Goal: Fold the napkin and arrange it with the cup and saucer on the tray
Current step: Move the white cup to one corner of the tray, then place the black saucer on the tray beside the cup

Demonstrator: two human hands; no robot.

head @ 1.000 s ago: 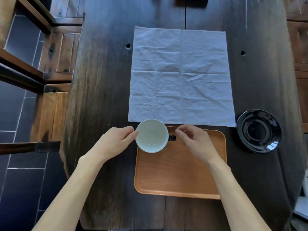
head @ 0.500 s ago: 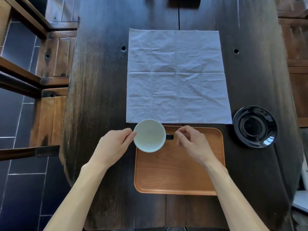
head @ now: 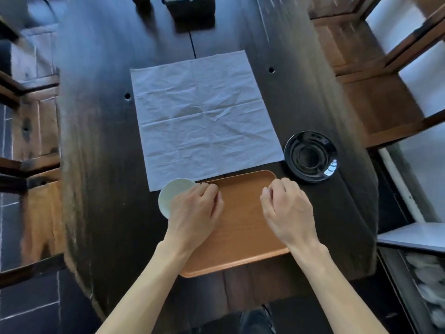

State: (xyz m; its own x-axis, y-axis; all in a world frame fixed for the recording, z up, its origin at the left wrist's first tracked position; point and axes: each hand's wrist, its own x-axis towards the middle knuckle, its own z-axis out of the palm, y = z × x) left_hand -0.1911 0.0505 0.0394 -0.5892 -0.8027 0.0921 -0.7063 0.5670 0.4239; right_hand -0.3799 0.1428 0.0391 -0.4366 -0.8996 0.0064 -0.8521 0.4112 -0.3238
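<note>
A long dark table (head: 96,165) fills the shot, wooden chairs (head: 375,97) to either side of it. Spread flat across its middle, the pale napkin (head: 204,116), creased and fully unfolded, its near edge just reaching the far rim of the tray (head: 240,237). The tray, warm orange wood, sits at the near end of the table. Off its far right corner, clear of it on the bare table, the glossy black saucer (head: 310,156). Now the hands: the left hand (head: 195,213) lies over the tray's left side, fingers curled, its knuckles covering the right part of the white cup (head: 172,195). The cup sits at the tray's far left corner, overhanging the rim and just touching the napkin's near corner. Whether those fingers actually hold the cup or its handle I cannot tell; the contact is hidden beneath the hand. The right hand (head: 286,210) hovers over the tray's right side, fingers loosely curled with nothing in them. At the far end, a dark box (head: 190,6), blurred.
</note>
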